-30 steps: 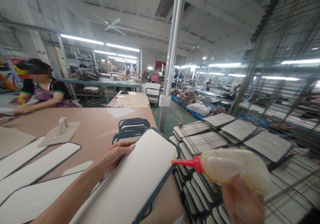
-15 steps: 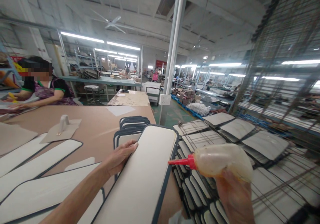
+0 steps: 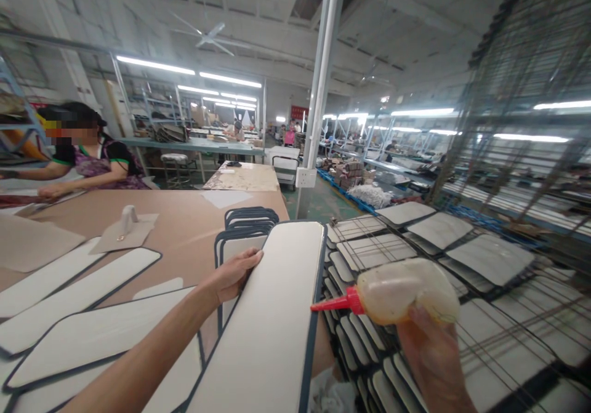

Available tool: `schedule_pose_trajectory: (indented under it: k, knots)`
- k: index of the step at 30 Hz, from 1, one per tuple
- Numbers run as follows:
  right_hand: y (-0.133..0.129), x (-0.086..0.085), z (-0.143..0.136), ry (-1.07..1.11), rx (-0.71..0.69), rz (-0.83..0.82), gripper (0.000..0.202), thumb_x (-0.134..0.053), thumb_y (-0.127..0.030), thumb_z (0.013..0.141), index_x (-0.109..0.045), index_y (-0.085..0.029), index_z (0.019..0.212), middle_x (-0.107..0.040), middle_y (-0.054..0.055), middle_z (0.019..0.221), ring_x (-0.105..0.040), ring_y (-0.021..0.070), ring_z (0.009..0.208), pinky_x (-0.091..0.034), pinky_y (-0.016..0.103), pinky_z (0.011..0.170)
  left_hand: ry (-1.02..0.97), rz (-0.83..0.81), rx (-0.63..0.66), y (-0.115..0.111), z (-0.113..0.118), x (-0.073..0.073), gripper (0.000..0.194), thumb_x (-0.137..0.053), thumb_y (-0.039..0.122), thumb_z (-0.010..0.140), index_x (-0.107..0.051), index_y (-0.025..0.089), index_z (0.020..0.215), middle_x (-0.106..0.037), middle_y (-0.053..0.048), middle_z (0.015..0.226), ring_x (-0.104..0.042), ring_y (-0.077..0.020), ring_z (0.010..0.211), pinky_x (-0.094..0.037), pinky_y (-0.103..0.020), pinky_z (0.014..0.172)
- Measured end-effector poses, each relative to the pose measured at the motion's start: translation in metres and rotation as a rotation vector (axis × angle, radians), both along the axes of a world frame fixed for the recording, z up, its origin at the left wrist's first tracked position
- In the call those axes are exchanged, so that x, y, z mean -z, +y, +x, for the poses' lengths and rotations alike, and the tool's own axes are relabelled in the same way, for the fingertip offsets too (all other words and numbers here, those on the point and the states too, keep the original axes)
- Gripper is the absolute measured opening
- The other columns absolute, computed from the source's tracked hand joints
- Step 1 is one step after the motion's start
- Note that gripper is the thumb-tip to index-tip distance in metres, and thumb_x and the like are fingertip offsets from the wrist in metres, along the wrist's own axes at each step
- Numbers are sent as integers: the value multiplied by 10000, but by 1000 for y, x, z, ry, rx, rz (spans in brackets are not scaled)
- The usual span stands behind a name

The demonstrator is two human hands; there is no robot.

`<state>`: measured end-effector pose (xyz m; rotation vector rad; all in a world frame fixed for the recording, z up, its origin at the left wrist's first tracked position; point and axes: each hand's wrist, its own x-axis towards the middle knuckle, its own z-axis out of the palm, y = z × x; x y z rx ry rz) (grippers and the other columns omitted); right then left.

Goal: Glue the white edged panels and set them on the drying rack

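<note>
A long white panel with a dark edge point(image 3: 272, 302) is held tilted in front of me. My left hand point(image 3: 237, 271) grips it by its left side, thumb on the white face. In my right hand point(image 3: 431, 345) lies a translucent squeeze bottle point(image 3: 401, 290) with a yellowish liquid inside. Its red nozzle points left, and the tip is at the panel's right edge, by the dark border. Whether liquid is coming out is too small to see. Behind the panel stands a stack of similar dark-edged pieces point(image 3: 249, 219).
More white panels point(image 3: 106, 333) lie on the brown tabletop point(image 3: 184, 216) at left, near a beige piece with a handle point(image 3: 129, 222). Wire racks point(image 3: 508, 314) holding panels stand at right. A metal post point(image 3: 318, 93) rises beyond the table. Another person point(image 3: 96, 154) works at far left.
The nozzle tip has shifted slightly down along the panel's right edge. My view has turned a little left, and the other person's arms have moved.
</note>
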<state>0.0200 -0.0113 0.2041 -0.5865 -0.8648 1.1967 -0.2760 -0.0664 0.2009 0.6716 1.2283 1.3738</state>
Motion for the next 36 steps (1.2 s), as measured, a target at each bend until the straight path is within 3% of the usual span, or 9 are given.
schedule_pose_trajectory:
  k: [4, 10, 19, 27, 36]
  knots:
    - [-3, 4, 7, 23, -4, -47, 519, -818, -260, 475, -686, -287, 976, -708, -22, 659, -662, 178, 603, -551, 285, 616, -4, -5, 6, 5, 4, 1, 262, -733, 321, 695, -539, 178, 800, -608, 28, 621, -600, -135, 555, -471, -220, 490]
    - [-8, 7, 16, -21, -43, -58, 633, -796, -303, 510, -628, -297, 1120, -731, 33, 863, -684, 251, 751, -551, 411, 720, -10, -9, -17, 13, 7, -3, 168, -683, 243, 751, -538, 166, 791, -619, 8, 624, -611, -139, 550, -490, -227, 498]
    - [-13, 7, 28, -19, -108, -88, 602, -765, -286, 519, -637, -274, 1107, -729, 60, 890, -666, 308, 887, -543, 483, 766, -5, 22, -22, 27, 7, -14, 116, -667, 203, 763, -558, 165, 781, -644, -9, 636, -613, -139, 521, -498, -229, 487]
    - [-20, 0, 33, -12, -70, -185, 699, -794, -313, 412, -642, -253, 1091, -729, 78, 823, -667, 346, 848, -532, 546, 755, 15, 45, -33, 36, 8, -27, 136, -667, 194, 763, -539, 162, 729, -611, 8, 569, -594, -140, 486, -500, -241, 472]
    - [-24, 11, 41, -27, -145, -38, 516, -712, -395, 644, -605, -285, 1136, -715, 98, 952, -646, 323, 952, -499, 549, 844, 24, 74, -55, 45, 3, -35, 169, -684, 198, 749, -528, 165, 695, -603, 14, 548, -589, -138, 472, -489, -233, 461]
